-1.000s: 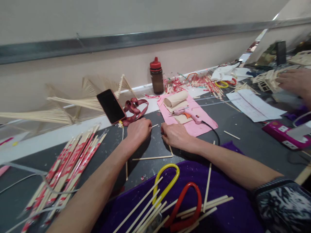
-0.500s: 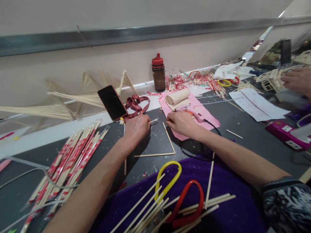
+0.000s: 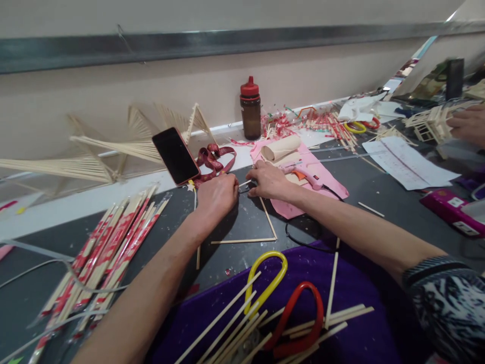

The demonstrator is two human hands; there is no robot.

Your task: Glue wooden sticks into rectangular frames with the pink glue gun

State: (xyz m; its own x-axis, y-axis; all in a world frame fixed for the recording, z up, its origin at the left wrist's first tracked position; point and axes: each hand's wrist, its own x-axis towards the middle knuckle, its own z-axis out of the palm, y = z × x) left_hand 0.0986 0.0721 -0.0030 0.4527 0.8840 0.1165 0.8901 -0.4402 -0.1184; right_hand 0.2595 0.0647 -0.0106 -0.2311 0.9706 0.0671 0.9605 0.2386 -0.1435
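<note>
My left hand [image 3: 216, 194] rests on the dark table with fingers curled, pinching the end of a thin wooden stick [image 3: 245, 183]. Close to its right, my right hand [image 3: 268, 180] is curled too, its fingertips meeting the same stick end. Below them a slanting stick [image 3: 269, 218] and a flat stick [image 3: 243, 240] join in a corner. A pink glue gun [image 3: 305, 175] lies on a pink sheet [image 3: 325, 178] just right of my right hand.
A phone [image 3: 175, 155] leans on a stick model [image 3: 94, 159] at the back left. Wrapped chopsticks [image 3: 109, 247] lie left. Loose sticks [image 3: 231, 326], yellow [image 3: 267, 275] and red [image 3: 299, 318] handles lie on purple cloth. A brown bottle [image 3: 250, 108] stands behind. Another person's hand [image 3: 468, 124] is far right.
My right hand moved up and left from the table beside the sticks, touched the glue gun area, and now meets my left hand. The view shifted slightly.
</note>
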